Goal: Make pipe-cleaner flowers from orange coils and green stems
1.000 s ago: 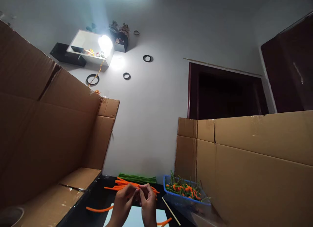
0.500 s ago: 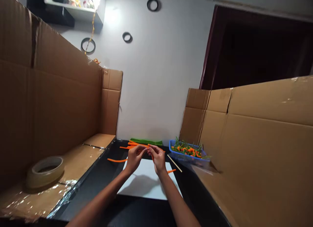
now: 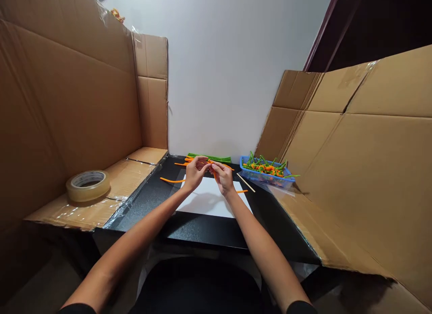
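Observed orange strip (image 3: 215, 173) pinched between closed fingertips of left hand (image 3: 193, 175) and right hand (image 3: 225, 178), above white sheet (image 3: 191, 206) lying below fingers. Judged light, soft, bendable, hardly slippery or fragile; best gripped close beside fingertips.

The bench (image 3: 141, 217) is plain black, the paper (image 3: 202, 203) white. The sticks at the back are orange (image 3: 173, 181) and green (image 3: 219, 159). The basket (image 3: 248, 173) is blue, the cardboard (image 3: 371, 170) tan-brown, the wall (image 3: 216, 88) pale grey.
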`<action>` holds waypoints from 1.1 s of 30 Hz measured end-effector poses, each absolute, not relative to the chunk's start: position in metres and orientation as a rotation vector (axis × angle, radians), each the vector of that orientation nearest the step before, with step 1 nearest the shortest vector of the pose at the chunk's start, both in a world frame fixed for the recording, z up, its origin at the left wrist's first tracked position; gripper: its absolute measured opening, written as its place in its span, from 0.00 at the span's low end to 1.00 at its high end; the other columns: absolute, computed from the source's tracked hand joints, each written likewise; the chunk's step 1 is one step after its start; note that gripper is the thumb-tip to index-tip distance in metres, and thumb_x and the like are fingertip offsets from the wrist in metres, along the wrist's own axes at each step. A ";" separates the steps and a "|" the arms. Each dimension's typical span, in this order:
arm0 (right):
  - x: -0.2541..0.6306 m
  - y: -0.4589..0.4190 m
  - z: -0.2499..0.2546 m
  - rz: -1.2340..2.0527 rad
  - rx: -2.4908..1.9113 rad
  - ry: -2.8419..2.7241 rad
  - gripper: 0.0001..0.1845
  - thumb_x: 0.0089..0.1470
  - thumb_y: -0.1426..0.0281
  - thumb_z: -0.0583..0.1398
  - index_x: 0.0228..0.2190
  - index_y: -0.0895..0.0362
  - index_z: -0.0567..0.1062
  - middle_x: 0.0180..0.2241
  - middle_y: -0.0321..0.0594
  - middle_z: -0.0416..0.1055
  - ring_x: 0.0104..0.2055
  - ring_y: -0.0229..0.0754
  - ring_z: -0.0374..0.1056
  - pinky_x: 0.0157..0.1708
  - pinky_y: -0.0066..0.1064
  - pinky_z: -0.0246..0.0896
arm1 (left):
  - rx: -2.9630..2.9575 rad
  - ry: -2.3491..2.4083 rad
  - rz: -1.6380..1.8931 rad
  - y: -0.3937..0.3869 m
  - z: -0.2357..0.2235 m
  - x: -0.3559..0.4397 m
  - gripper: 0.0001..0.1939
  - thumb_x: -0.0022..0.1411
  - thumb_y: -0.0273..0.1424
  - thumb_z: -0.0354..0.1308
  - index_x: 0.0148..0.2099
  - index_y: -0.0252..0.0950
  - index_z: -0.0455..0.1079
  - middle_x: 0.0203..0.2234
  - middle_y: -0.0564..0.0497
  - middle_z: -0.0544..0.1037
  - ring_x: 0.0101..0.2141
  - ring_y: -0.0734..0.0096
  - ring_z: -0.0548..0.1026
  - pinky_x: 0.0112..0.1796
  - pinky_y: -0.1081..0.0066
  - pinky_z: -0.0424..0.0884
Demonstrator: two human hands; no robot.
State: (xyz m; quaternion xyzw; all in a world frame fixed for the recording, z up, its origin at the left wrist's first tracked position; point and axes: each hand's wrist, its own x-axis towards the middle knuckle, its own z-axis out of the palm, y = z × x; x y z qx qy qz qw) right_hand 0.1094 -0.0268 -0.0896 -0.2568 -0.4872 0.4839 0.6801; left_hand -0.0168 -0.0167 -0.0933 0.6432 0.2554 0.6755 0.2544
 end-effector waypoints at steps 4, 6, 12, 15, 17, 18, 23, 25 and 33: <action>0.109 -0.027 -0.091 1.088 -0.582 -1.103 0.14 0.39 0.61 0.72 0.28 0.56 0.81 0.27 0.37 0.76 0.26 0.36 0.66 0.30 0.31 0.63 | 1.787 0.716 1.871 -0.016 -0.095 -0.018 0.15 0.59 0.41 0.65 0.41 0.34 0.77 0.33 0.45 0.81 0.31 0.66 0.80 0.33 0.68 0.78; 0.109 -0.027 -0.091 1.081 -0.590 -1.098 0.15 0.38 0.60 0.73 0.28 0.56 0.81 0.26 0.36 0.76 0.25 0.35 0.66 0.29 0.30 0.63 | 1.824 0.726 1.889 -0.016 -0.095 -0.019 0.14 0.60 0.41 0.65 0.40 0.35 0.78 0.34 0.45 0.82 0.32 0.65 0.80 0.35 0.67 0.77; 0.110 -0.029 -0.088 1.047 -0.616 -1.092 0.18 0.35 0.58 0.74 0.27 0.55 0.79 0.24 0.33 0.73 0.24 0.33 0.63 0.27 0.29 0.59 | 1.989 0.757 1.868 -0.019 -0.093 -0.022 0.11 0.63 0.37 0.62 0.42 0.36 0.79 0.35 0.46 0.82 0.33 0.67 0.79 0.35 0.69 0.75; 0.112 -0.028 -0.086 1.019 -0.631 -1.102 0.18 0.34 0.58 0.74 0.25 0.55 0.77 0.22 0.31 0.70 0.23 0.32 0.59 0.25 0.28 0.56 | 2.074 0.768 1.838 -0.021 -0.091 -0.024 0.10 0.61 0.35 0.64 0.43 0.37 0.79 0.34 0.47 0.81 0.32 0.68 0.78 0.35 0.69 0.74; 0.113 -0.028 -0.086 1.001 -0.643 -1.109 0.18 0.34 0.58 0.74 0.24 0.55 0.76 0.21 0.31 0.68 0.23 0.32 0.57 0.25 0.28 0.54 | 2.086 0.782 1.837 -0.022 -0.090 -0.025 0.10 0.60 0.36 0.64 0.42 0.37 0.79 0.32 0.47 0.81 0.32 0.67 0.77 0.35 0.68 0.73; 0.113 -0.027 -0.086 0.994 -0.650 -1.113 0.19 0.34 0.58 0.74 0.24 0.55 0.76 0.21 0.31 0.67 0.22 0.32 0.56 0.24 0.28 0.53 | 2.079 0.789 1.840 -0.023 -0.090 -0.025 0.10 0.61 0.37 0.64 0.41 0.37 0.79 0.32 0.46 0.81 0.31 0.67 0.77 0.35 0.68 0.73; 0.114 -0.025 -0.087 0.980 -0.661 -1.123 0.19 0.34 0.57 0.74 0.26 0.54 0.77 0.20 0.30 0.65 0.23 0.32 0.55 0.24 0.29 0.52 | 1.990 0.779 1.816 -0.024 -0.090 -0.023 0.14 0.62 0.42 0.62 0.39 0.37 0.80 0.32 0.46 0.82 0.30 0.67 0.77 0.33 0.68 0.73; 0.115 -0.025 -0.087 0.984 -0.653 -1.123 0.19 0.34 0.58 0.74 0.26 0.55 0.77 0.20 0.30 0.65 0.23 0.32 0.55 0.25 0.29 0.53 | 1.937 0.758 1.797 -0.025 -0.090 -0.022 0.15 0.61 0.43 0.63 0.40 0.36 0.80 0.34 0.46 0.83 0.31 0.66 0.79 0.33 0.69 0.73; 0.114 -0.029 -0.086 1.038 -0.620 -1.123 0.17 0.38 0.56 0.71 0.24 0.55 0.76 0.21 0.31 0.66 0.24 0.33 0.58 0.28 0.29 0.57 | 1.751 0.689 1.752 -0.020 -0.092 -0.022 0.17 0.57 0.44 0.66 0.39 0.34 0.80 0.35 0.44 0.83 0.32 0.65 0.80 0.33 0.69 0.75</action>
